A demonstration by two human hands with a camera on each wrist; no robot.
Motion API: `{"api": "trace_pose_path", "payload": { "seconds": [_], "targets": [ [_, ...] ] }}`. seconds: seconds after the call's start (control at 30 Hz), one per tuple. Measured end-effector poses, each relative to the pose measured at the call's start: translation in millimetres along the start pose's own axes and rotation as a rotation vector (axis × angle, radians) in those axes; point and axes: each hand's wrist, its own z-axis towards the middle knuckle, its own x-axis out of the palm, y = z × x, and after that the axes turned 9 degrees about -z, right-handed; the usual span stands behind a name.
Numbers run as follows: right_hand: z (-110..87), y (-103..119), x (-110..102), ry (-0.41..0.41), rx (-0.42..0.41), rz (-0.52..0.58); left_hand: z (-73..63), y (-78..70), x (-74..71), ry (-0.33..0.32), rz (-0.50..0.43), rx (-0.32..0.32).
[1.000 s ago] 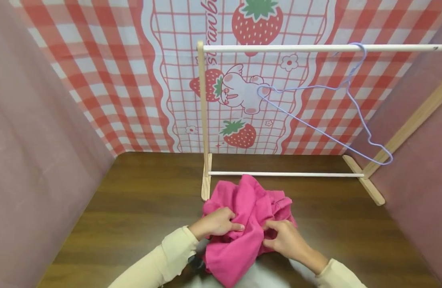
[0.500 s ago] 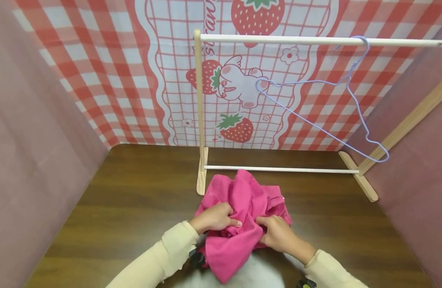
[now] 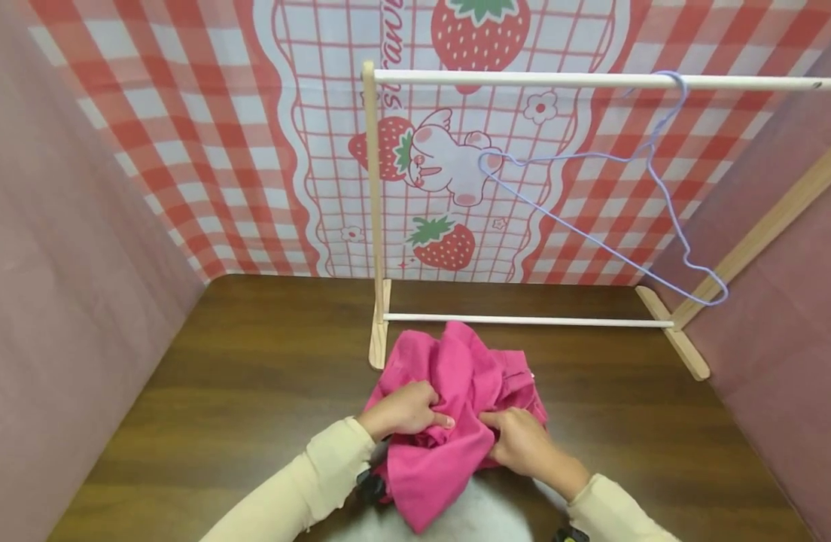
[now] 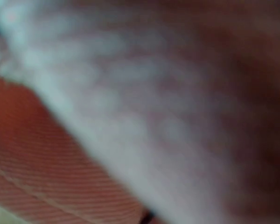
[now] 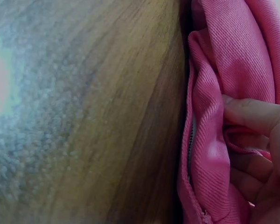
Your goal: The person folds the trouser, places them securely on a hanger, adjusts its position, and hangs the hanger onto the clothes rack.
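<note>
A crumpled pink garment (image 3: 449,369) of ribbed twill lies bunched on the wooden table, in front of the rack's left foot. My left hand (image 3: 405,410) grips its left side, thumb on top and the other fingers hidden in the folds. On the right side, my right hand (image 3: 524,444) pinches a fold. In the right wrist view, the right thumb (image 5: 249,112) presses on the pink cloth (image 5: 210,154), with fingers curled beneath it. A zipper (image 5: 192,144) runs along the cloth's edge there. Blurred cloth close to the lens fills most of the left wrist view.
Behind the garment stands a wooden rack (image 3: 373,188) with a white top rail (image 3: 524,77) and a low crossbar (image 3: 524,320). A lilac wire hanger (image 3: 592,239) hangs from the rail. Pink curtains (image 3: 63,226) flank the table (image 3: 239,361); a strawberry-print cloth (image 3: 205,150) backs it.
My right hand has moved slightly left, closer into the folds, and its finger and thumb now sit in the cloth. My left hand keeps its grip. The head view has shifted a little.
</note>
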Motion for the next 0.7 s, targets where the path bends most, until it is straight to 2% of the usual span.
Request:
{"api": "trace_pose_path", "payload": {
  "seconds": [0.23, 0.53, 0.7],
  "targets": [
    [-0.3, 2, 2, -0.017, -0.009, -0.004, -2.5, 2.2, 0.5, -0.015, -0.019, 0.007],
    [-12.7, 4, 2, -0.008, 0.009, 0.024, -7.3, 2.6, 3.9, -0.011, -0.009, -0.001],
    [-9.3, 2, 3, -0.014, -0.024, -0.034, -8.8, 1.0, 5.6, -0.036, 0.004, 0.002]
  ]
}}
